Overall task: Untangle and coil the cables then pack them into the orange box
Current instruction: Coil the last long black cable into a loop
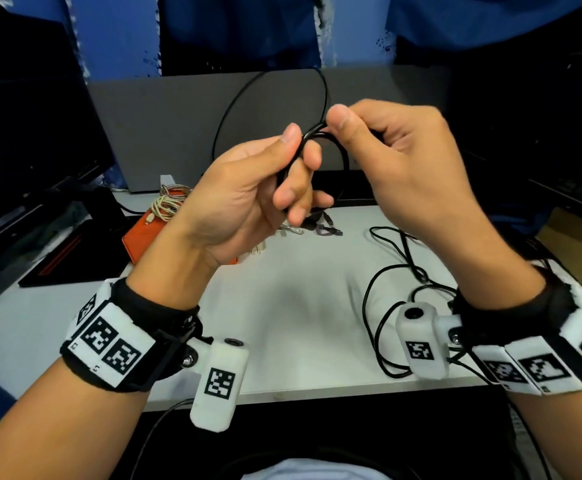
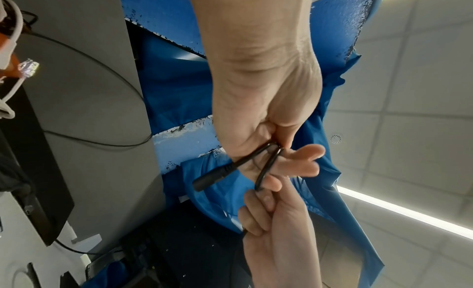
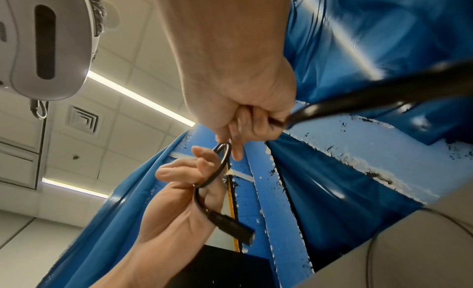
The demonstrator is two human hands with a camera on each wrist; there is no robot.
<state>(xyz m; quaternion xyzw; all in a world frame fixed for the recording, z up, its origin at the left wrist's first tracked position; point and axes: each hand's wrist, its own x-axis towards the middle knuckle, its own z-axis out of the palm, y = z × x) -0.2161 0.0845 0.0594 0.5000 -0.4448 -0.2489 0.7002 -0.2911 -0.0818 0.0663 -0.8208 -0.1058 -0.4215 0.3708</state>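
We find no legible text, label, brand or number; only black-and-white square code markers (image 1: 111, 344) on the wrist bands and camera housings.

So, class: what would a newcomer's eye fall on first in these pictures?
Two raised hands at centre: the left hand and right hand both pinch a black cable, whose loop arches up behind them. Its barrel plug sticks out below the left hand. At the left of the white desk sits the orange box, coiled cables on top.
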